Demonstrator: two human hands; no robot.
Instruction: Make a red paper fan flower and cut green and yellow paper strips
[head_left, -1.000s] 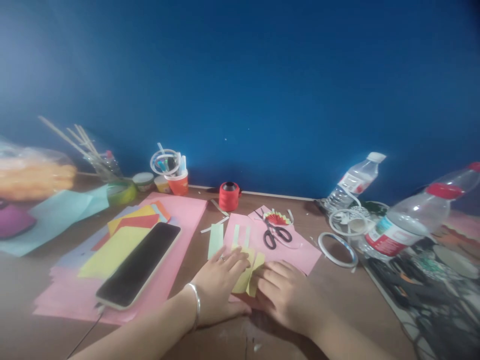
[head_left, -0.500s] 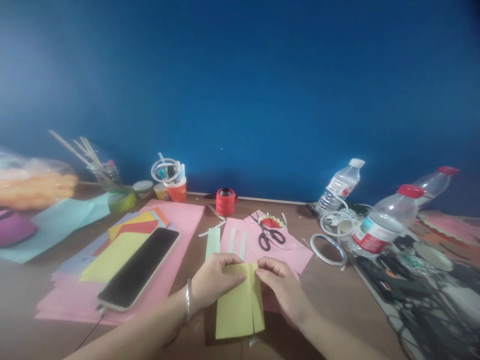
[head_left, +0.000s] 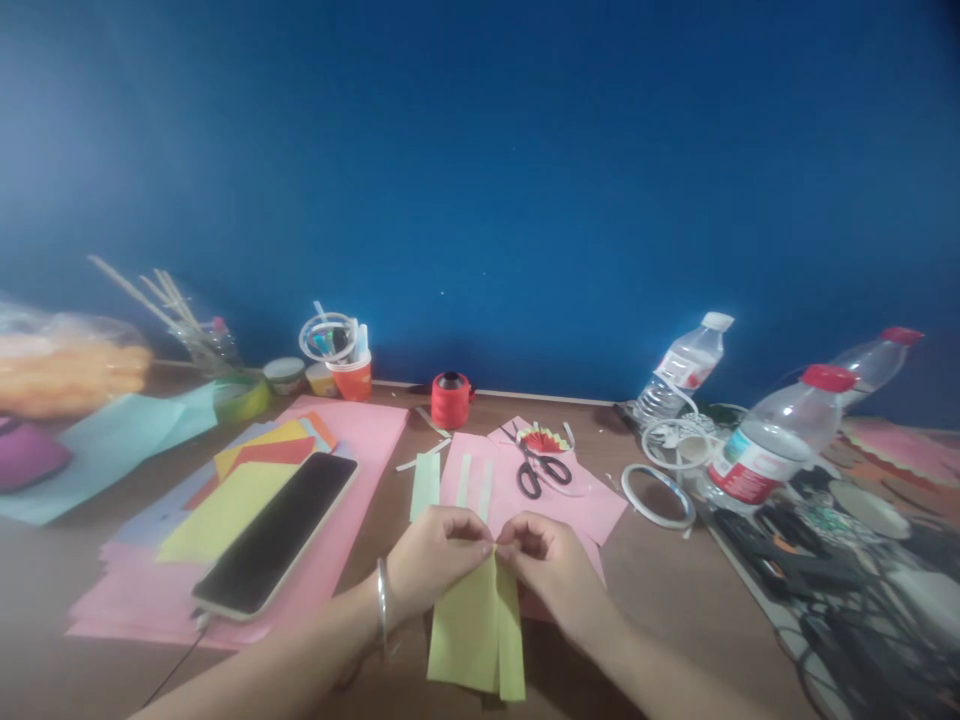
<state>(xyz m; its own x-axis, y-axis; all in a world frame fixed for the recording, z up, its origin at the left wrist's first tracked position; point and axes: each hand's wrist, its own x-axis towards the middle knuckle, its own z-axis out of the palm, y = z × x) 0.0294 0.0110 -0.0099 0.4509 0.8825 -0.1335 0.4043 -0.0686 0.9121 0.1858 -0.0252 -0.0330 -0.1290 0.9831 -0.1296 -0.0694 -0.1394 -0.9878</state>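
Observation:
A yellow sheet of paper (head_left: 463, 635) hangs down from both hands, with a lengthwise crease or slit setting off a narrower part on its right. My left hand (head_left: 436, 555), with a silver bangle at the wrist, pinches its top edge from the left. Close beside it, my right hand (head_left: 551, 570) pinches the same edge, and the fingertips of both hands nearly meet. Beyond the hands, black-handled scissors (head_left: 543, 472) lie on pink paper (head_left: 570, 510), near a small red and yellow pleated paper fan (head_left: 543, 440). Pale green paper strips (head_left: 425, 482) lie just past my left hand.
To the left, a phone (head_left: 277, 535) rests on stacked coloured paper (head_left: 382, 430). A red thread spool (head_left: 450, 400) and an orange cup of pens (head_left: 351, 378) stand by the blue wall. On the right are a tape roll (head_left: 658, 497), plastic bottles (head_left: 780, 440) and tangled cables (head_left: 847, 640).
Both hands have drawn together at the top of the yellow paper. Its lower edge hangs slightly lower, and the narrow right part now stands off from the rest.

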